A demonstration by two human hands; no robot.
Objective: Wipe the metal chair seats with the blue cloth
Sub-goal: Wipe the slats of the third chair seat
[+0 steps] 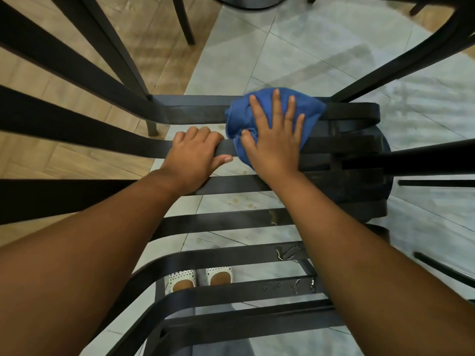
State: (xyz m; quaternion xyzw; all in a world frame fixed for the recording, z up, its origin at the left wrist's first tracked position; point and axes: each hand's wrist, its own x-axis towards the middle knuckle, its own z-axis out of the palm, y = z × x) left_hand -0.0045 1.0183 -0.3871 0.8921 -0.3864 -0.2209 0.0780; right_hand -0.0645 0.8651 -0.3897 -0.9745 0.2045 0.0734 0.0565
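Forearms up close, left hand curled round a black slat of the chair seat, right hand flat w/ fingers spread, pressing the cloth onto far slats.

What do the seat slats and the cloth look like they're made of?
Seat slats: probably metal with dark satin paint; thin flat bands, soft sheen, chipped pale scratches. Cloth: blue soft fabric, maybe microfibre; it bunches under the right hand.
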